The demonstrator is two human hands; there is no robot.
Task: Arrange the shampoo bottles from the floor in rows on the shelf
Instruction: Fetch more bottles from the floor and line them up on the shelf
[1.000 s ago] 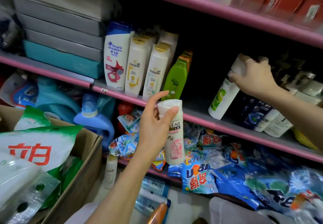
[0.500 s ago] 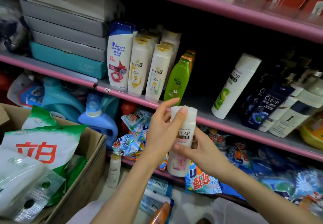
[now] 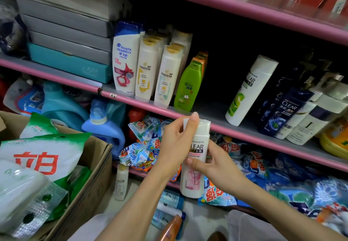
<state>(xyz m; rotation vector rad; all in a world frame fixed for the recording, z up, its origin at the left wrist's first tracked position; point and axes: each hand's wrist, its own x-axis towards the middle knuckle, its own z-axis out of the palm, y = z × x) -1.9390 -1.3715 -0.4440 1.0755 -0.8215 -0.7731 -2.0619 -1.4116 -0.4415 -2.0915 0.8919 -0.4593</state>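
Left hand (image 3: 174, 142) fingers wrap the white Clear bottle (image 3: 194, 163) near its cap; right hand (image 3: 212, 167) fingers pinch its middle; long axis upright; the open shelf gap (image 3: 211, 109) lies directly above, behind the bottle.

Pink-edged shelf (image 3: 235, 127): stacked boxes (image 3: 67, 33) left, shampoo bottles (image 3: 150, 69) in rows centre, Clear bottles (image 3: 282, 109) right.
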